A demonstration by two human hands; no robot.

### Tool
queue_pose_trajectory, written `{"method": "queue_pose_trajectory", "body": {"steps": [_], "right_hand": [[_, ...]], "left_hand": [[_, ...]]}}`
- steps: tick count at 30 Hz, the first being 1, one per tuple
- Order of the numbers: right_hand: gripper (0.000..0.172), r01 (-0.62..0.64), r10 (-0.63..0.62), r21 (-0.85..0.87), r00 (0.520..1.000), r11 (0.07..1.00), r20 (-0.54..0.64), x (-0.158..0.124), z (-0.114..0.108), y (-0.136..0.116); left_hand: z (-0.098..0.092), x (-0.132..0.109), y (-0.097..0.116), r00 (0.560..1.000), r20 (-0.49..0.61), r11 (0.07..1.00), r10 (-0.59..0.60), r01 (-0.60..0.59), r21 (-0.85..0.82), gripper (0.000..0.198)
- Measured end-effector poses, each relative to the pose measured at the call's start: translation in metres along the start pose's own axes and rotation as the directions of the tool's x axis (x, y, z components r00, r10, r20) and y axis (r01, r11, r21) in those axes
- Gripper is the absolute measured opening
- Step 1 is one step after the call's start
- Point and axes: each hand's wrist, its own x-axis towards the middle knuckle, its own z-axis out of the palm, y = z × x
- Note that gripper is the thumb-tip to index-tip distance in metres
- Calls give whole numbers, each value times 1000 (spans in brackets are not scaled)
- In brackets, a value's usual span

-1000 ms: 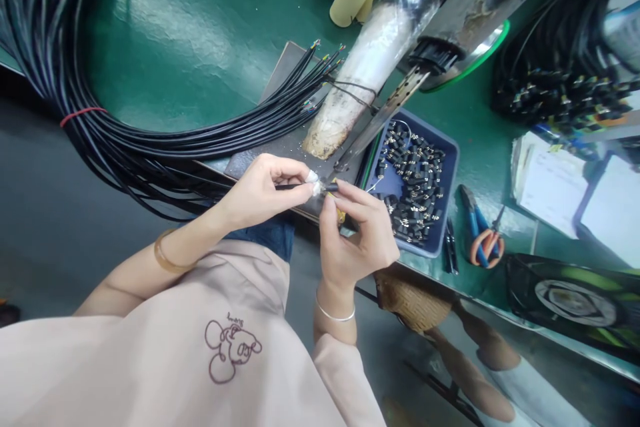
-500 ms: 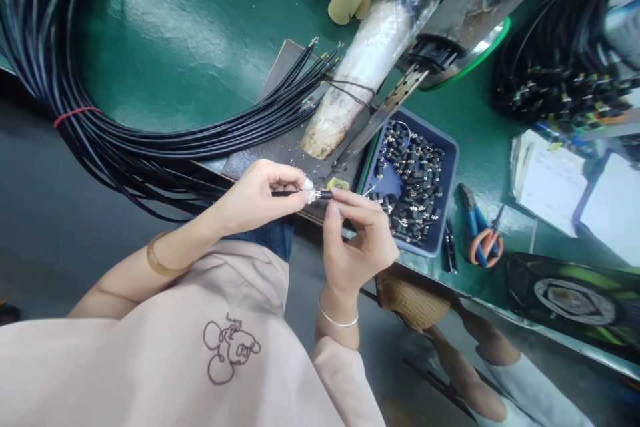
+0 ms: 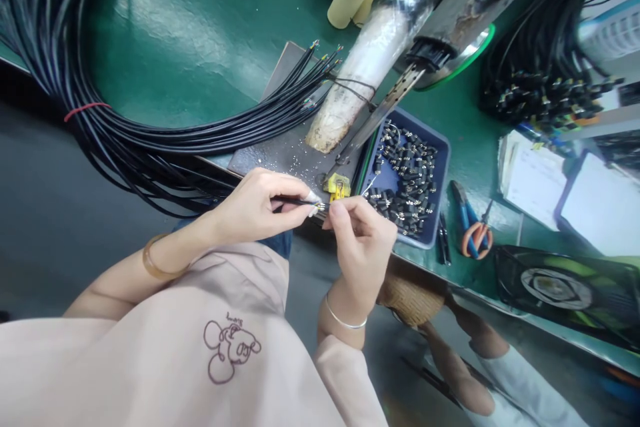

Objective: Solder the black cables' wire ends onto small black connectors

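My left hand (image 3: 273, 203) is closed around a black cable (image 3: 287, 199), with finger covers of white material on its fingertips. Thin coloured wire ends stick out past those fingertips. My right hand (image 3: 363, 227) pinches a small black connector with metal pins (image 3: 323, 207), mostly hidden by the fingers, close against the wire ends. Just beyond my fingertips sits a small yellow block (image 3: 338, 185) on the grey board (image 3: 285, 153). A soldering iron (image 3: 373, 113) slants down over the board, its tip near the yellow block.
A blue-grey tray (image 3: 443, 167) of black connectors stands to the right. Pliers (image 3: 463, 203) and orange-handled scissors (image 3: 477, 237) lie beyond it. A large bundle of black cables (image 3: 150, 140) crosses from the left. A wrapped tube (image 3: 345, 93) leans above the board. Another person's arm (image 3: 455, 367) shows lower right.
Both hands have moved slightly down. My right hand has shifted and turned, showing more of the yellow block. The view has shifted a little to the right.
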Motion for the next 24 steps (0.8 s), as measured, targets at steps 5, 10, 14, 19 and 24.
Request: {"method": "queue_pose_trajectory", "body": {"steps": [5, 10, 14, 19, 24], "right_hand": [[23, 108, -104, 27, 988, 994, -115, -6, 17, 7], [18, 215, -254, -185, 943, 959, -217, -12, 26, 12], [11, 248, -248, -53, 886, 967, -391, -9, 21, 13], [15, 311, -271, -17, 798, 950, -538, -10, 21, 18], [9, 275, -305, -131, 870, 952, -388, -10, 31, 24]], "left_hand": [[8, -5, 1, 978, -162, 984, -128, 105, -146, 12], [11, -4, -1, 951, -126, 906, -283, 222, -359, 15], [10, 2, -4, 943, -89, 871, -321, 257, -418, 16], [11, 8, -5, 941, -109, 886, -320, 256, -386, 17], [12, 13, -6, 949, -109, 914, -296, 248, -322, 18]]}}
